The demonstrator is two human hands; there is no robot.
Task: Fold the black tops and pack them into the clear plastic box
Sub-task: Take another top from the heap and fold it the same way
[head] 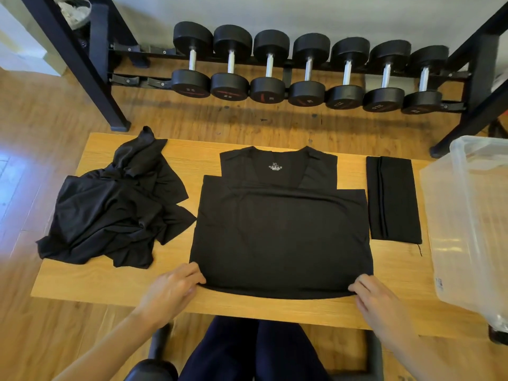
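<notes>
The place was a home gym or small fitness room; a black steel rack (90,64) stood against a pale wall (275,12), and on its low tier sat a row of seven black dumbbells (308,70) with chrome handles, their end faces marked with numbers; empty cradles (137,79) showed at the left end of the same tier; the floor (41,119) was warm wood-look plank, domestic rather than commercial; a low wooden tabletop (247,306) stood in front of the rack, with black tops on it and a clear plastic box (472,215) at its right edge; a wastebasket (75,12) stood in the far left corner.
</notes>
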